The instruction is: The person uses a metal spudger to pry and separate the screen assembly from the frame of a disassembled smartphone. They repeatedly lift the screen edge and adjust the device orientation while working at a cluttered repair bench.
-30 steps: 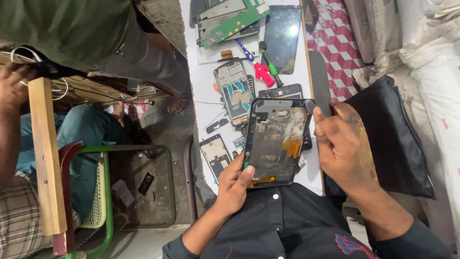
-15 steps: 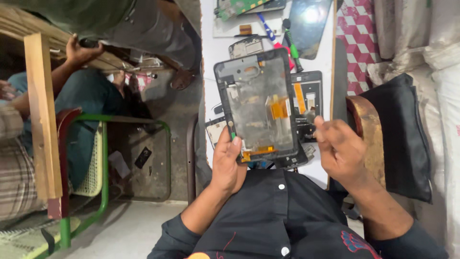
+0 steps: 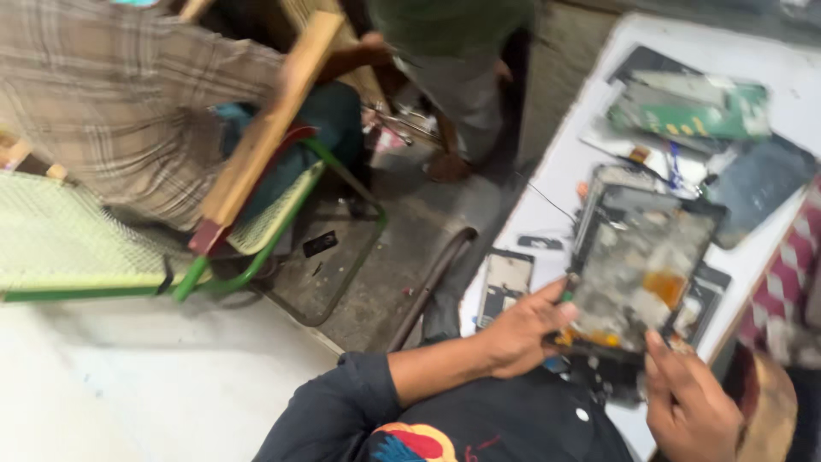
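Both hands, left hand [image 3: 522,338] and right hand [image 3: 688,402], grip the dark, gutted rectangular tablet frame [image 3: 641,269] in their fingers above the white worktop [image 3: 556,180]; disassembly looks far along.

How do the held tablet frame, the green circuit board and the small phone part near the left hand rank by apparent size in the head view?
1. Tablet frame, largest, though nearest the camera.
2. Green circuit board, farther off, so this ranking is unsure.
3. Small phone part by the left hand, smallest.
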